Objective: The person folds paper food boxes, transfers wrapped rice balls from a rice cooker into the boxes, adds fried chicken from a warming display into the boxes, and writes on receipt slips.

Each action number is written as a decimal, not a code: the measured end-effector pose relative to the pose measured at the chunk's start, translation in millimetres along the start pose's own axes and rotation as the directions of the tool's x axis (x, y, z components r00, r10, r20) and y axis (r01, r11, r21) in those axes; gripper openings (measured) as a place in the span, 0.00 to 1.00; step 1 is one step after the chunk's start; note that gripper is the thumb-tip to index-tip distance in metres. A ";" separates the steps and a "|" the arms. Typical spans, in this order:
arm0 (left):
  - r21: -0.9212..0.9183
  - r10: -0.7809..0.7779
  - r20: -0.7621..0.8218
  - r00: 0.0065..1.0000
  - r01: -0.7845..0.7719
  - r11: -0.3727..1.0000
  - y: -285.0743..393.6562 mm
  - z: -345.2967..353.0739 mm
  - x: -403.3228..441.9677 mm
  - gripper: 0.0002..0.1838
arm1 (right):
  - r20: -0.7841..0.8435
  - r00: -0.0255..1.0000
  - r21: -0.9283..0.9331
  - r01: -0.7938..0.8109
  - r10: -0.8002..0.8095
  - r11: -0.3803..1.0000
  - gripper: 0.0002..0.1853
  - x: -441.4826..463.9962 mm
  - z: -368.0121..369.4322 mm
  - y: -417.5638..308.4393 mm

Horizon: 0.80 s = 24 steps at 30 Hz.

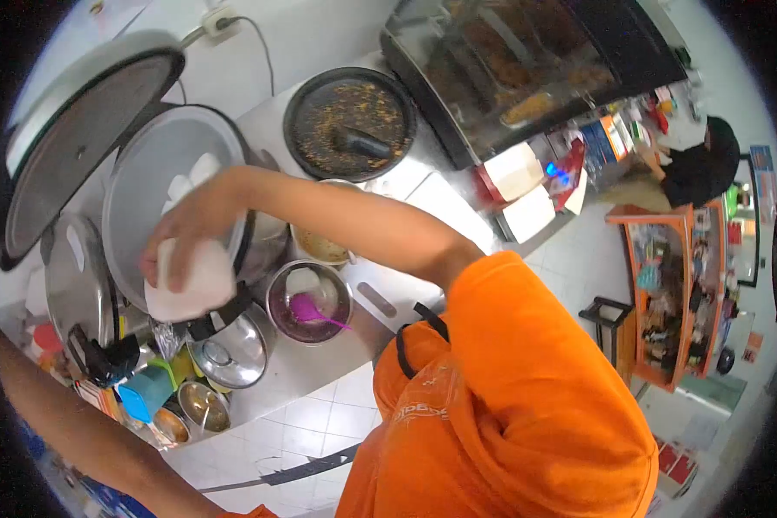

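My right hand (190,237) reaches over the open rice cooker (134,173), its fingers closed over a smooth white block-like piece (194,285) at the pot's near rim. What this piece is made of I cannot tell. Similar white pieces (194,177) lie inside the cooker, partly behind my wrist. The cooker's lid (86,147) stands raised. Beside the pot, a steel bowl (274,302) holds a purple spoon (306,307) and something whitish. My left forearm (78,432) crosses the lower left, with its hand beyond the visible picture.
Behind the bowl are a pot of brownish food (319,246) and a stone mortar (306,129) with a pestle (363,142). A glass display case (483,69) stands farther along the counter. Steel lids (233,350) and containers crowd the left. A person in black (704,168) is at far right.
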<state>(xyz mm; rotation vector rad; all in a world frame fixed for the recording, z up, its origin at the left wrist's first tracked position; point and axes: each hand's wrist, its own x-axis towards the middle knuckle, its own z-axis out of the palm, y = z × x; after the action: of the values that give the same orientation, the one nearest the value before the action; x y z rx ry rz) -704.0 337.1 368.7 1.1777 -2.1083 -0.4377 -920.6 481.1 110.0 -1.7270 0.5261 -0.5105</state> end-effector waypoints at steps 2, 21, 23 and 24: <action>0.004 -0.035 0.005 0.999 0.035 0.999 4.3 -2.6 -0.1 0.21 | -0.170 0.925 0.043 0.351 -0.340 0.935 0.30 -80.7 29.2 3.1; 0.057 -0.059 0.128 0.990 0.052 0.997 -130.6 -73.3 0.4 0.29 | -0.495 -0.031 0.701 -0.605 0.869 0.377 0.30 -634.3 189.3 113.5; 0.053 -0.061 0.104 0.993 0.056 0.997 -148.0 -80.3 -3.1 0.29 | -0.625 0.043 0.688 -0.440 0.779 0.576 0.26 -666.0 188.5 82.7; 0.029 -0.106 0.088 0.990 0.104 0.994 -141.4 -75.1 -8.2 0.28 | -0.652 -0.072 0.726 -0.346 0.754 0.595 0.22 -666.9 173.5 58.8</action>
<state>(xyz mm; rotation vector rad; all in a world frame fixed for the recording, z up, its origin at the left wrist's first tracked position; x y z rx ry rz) -561.3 270.8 337.9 1.3099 -2.1397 -0.5225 -1356.6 1001.5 -21.8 -0.3992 1.9036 -0.9383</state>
